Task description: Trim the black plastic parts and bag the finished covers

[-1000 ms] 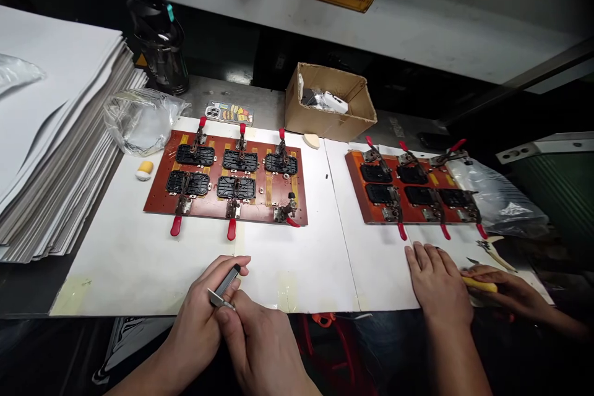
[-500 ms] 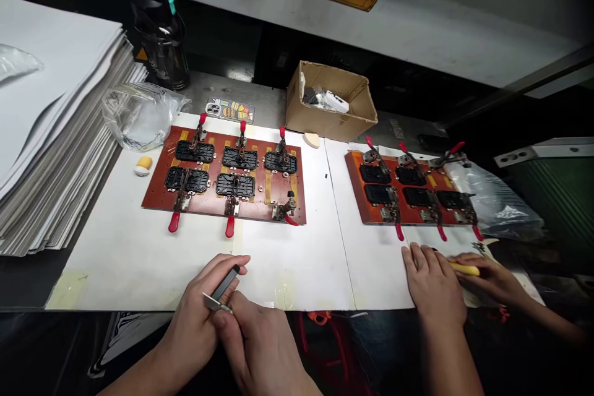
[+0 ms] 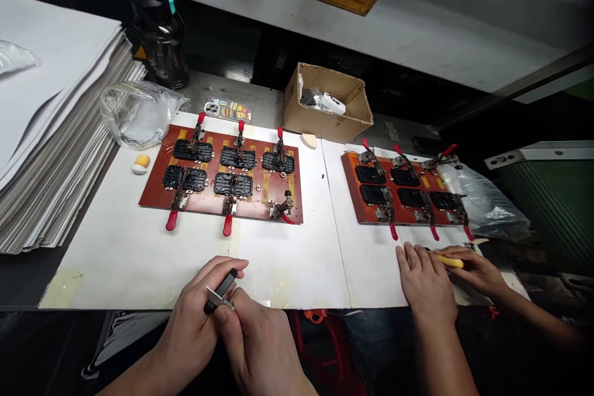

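Near the front edge of the white-covered table, my left hand (image 3: 188, 306) is closed around a small dark rectangular piece (image 3: 226, 283), which sticks up at a slant between thumb and fingers. My right hand (image 3: 264, 331) is closed on a knife; its handle is hidden in my fist. The short bright knife blade (image 3: 215, 295) crosses the lower part of the dark piece. Beyond my hands lies a reddish-brown fixture board (image 3: 257, 209) bearing several ribbed black plastic parts (image 3: 233, 184) under red-handled toggle clamps. Its front right clamp (image 3: 282, 209) has no black part beneath it.
At right, a co-worker's hands (image 3: 429, 284) work with a yellow-handled tool (image 3: 449, 261) before a second clamp board (image 3: 359, 213). A cardboard box (image 3: 320, 120), phone (image 3: 228, 110), plastic bag (image 3: 139, 114) and dark bottle (image 3: 160, 37) stand behind. A tall paper stack (image 3: 69, 154) borders the left.
The dark piece and the blade have turned slightly in my hands, which stay in nearly the same place. The co-worker's yellow-handled tool has shifted a little. The whole view has moved slightly.
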Action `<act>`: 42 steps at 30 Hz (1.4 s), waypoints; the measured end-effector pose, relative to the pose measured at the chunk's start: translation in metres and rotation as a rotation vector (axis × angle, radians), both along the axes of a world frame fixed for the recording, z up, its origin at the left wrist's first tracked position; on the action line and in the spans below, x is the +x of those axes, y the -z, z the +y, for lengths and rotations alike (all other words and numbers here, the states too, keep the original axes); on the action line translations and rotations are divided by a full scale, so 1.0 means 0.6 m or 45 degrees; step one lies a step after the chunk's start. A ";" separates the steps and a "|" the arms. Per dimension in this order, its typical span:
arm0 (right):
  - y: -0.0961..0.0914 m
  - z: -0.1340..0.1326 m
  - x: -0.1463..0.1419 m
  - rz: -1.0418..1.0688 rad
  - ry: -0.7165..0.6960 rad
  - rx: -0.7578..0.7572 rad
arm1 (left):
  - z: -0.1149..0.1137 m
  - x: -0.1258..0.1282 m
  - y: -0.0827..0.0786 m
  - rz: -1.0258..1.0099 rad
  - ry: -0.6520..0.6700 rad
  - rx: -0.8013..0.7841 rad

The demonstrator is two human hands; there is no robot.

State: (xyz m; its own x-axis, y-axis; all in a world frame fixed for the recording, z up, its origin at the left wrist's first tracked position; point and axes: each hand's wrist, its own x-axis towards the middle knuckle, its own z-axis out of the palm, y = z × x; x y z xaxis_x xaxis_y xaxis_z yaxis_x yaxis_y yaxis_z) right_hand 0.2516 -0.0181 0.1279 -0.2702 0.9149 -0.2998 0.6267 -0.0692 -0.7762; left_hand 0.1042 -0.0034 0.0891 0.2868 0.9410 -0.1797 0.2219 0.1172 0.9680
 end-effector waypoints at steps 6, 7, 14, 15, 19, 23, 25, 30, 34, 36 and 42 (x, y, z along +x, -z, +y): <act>0.010 -0.006 0.001 0.002 -0.056 0.077 | 0.001 0.000 0.005 -0.033 -0.009 0.026; 0.010 -0.006 0.002 0.002 -0.069 0.058 | 0.002 0.000 0.004 -0.036 -0.012 0.025; 0.009 -0.003 -0.001 -0.050 -0.013 0.121 | 0.002 -0.004 -0.003 -0.030 -0.007 0.024; 0.009 -0.002 -0.001 -0.063 -0.005 0.122 | 0.002 -0.005 -0.004 -0.033 -0.005 0.039; 0.015 0.010 0.014 -0.067 0.108 -0.035 | 0.002 -0.004 -0.005 -0.014 -0.031 0.116; 0.031 0.024 0.045 0.006 0.398 -0.144 | 0.002 -0.001 -0.003 0.022 -0.022 0.115; 0.036 0.025 0.053 0.132 0.494 -0.151 | 0.003 0.001 -0.001 0.024 -0.007 0.089; 0.032 0.038 0.030 0.449 0.507 -0.038 | 0.007 0.007 0.003 0.020 0.002 0.033; 0.037 0.056 0.012 0.404 0.626 0.120 | 0.012 0.002 -0.007 -0.025 -0.020 -0.010; 0.048 0.054 0.010 0.420 0.777 0.137 | 0.016 -0.006 -0.015 -0.103 -0.110 -0.048; 0.067 0.047 0.013 0.699 0.465 -0.321 | 0.029 -0.016 -0.013 -0.529 -0.438 -0.325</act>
